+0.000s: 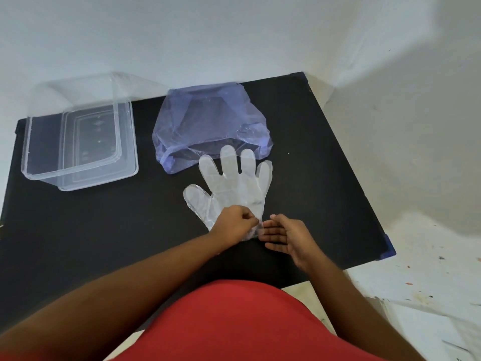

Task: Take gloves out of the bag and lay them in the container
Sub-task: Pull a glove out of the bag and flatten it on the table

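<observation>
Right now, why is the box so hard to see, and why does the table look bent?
Head view: the box is clear plastic, so only pale shiny edges show; the wide lens bends the table edges; the glove is see-through too, and the left hand looks slightly soft.

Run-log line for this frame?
glove: flat on table, outside bag | left hand: pinching cuff | right hand: open beside | container: empty

A black table (pixel 78 243) stands against white walls (pixel 234 35), paint-flecked floor (pixel 429 282) beside.
</observation>
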